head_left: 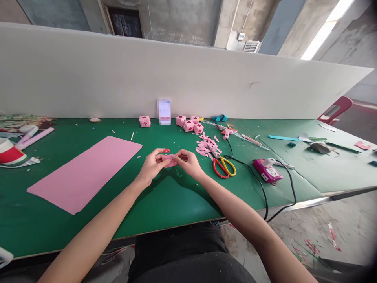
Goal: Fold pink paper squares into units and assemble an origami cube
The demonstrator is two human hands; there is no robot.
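A small piece of folded pink paper (169, 160) is pinched between both hands above the green table. My left hand (151, 167) grips its left side, and a red wrapping shows on one finger. From the right, my right hand (187, 163) has thumb and fingers closed on the same piece; parts of the paper are hidden behind the fingers. Scissors (223, 166) with one red and one yellow handle lie right of my right hand. Their blades rest on a heap of pink paper strips (205, 146). Farther back sit several folded pink paper cubes (189, 125).
A large pink paper sheet (88, 173) lies at the left. A phone (164, 111) leans on the white partition (118, 74). On the right, a pink glue gun (226, 133) has a black cord running past a magenta power box (267, 171) and over the front edge.
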